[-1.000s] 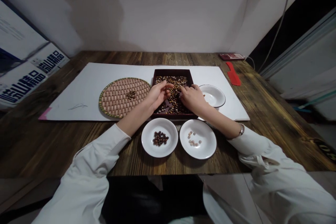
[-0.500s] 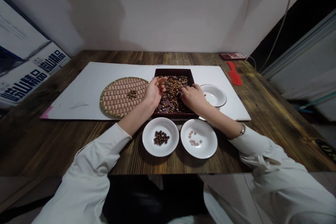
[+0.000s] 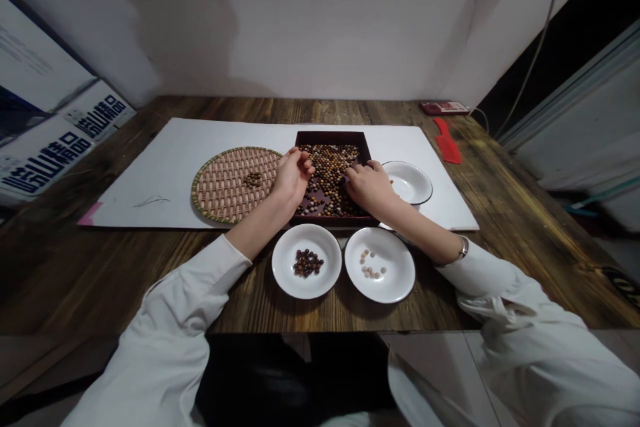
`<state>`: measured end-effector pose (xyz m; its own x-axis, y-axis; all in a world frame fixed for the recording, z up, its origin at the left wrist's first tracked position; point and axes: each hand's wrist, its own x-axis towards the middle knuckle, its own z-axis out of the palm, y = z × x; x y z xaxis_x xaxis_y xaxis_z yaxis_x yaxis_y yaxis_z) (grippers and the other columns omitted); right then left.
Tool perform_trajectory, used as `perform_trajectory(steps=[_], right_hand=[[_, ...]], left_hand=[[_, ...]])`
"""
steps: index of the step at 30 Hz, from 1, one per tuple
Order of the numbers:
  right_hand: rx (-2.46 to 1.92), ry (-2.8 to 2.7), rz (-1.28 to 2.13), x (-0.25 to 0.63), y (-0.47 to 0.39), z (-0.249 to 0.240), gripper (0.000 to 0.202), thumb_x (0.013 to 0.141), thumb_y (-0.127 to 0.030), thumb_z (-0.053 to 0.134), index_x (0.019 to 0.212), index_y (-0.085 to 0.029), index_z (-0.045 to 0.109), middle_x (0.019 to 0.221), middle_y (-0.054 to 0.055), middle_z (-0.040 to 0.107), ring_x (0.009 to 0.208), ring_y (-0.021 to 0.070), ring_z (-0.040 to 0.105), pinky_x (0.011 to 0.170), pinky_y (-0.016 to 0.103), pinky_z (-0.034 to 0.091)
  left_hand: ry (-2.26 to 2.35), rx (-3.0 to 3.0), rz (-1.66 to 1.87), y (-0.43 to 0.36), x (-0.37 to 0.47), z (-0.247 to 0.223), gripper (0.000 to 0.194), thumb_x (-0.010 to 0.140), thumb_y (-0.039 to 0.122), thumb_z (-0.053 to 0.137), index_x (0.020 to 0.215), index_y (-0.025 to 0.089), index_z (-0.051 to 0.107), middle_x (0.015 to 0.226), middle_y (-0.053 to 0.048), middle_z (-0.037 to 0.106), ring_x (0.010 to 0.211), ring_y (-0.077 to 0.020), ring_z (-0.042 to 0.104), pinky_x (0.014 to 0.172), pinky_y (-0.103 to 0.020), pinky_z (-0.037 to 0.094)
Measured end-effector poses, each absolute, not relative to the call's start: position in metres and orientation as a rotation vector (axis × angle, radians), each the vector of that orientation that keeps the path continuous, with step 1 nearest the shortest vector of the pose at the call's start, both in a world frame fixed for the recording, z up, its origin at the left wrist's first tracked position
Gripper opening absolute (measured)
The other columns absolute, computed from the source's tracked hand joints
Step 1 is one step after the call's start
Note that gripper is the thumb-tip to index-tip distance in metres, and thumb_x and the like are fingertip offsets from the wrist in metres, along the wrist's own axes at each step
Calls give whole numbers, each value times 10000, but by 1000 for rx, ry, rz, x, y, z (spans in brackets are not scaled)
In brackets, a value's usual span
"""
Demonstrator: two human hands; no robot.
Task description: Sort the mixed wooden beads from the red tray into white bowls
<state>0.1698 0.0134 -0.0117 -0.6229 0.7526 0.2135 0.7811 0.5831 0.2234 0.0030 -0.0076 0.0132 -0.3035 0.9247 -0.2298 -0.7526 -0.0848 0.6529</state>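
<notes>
“山精品” carton (image 3: 53,159), right hand (image 3: 370,185) at beads (image 3: 333,163)

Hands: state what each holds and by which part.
Cannot be told: nothing shows in the curled left hand; the right hand, over the box, hides any grip.

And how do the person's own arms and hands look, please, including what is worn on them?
A loose, wrinkled, off-white fabric left sleeve and matching right sleeve leave the lower forearms bare. A narrow silvery band, perhaps bracelet or watch, sits at the right sleeve's edge. The left hand and right hand are ungloved.
</notes>
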Motion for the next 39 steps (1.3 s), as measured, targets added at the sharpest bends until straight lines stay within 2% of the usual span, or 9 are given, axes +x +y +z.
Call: perform_trajectory(steps=[10,39], right_hand=[[-1318,-2707,-452,170,13,-11,251,913,-194,403,1026,-117,613,958,123,664,848,251,598,869,359,234],[-1320,-2716,-439,170,12,-10,258,916,-199,396,1017,-109,614,955,139,663,852,250,591,868,363,240]], left_hand=[[806,310,1704,-6,1,10,222,759,-29,399,778,186,452,544,60,477,431,-51,412,450,-169,311],[828,328,1765,-5,1,6,242,799,-37,369,802,184,468,590,52,510,464,-55,443,479,-177,328]])
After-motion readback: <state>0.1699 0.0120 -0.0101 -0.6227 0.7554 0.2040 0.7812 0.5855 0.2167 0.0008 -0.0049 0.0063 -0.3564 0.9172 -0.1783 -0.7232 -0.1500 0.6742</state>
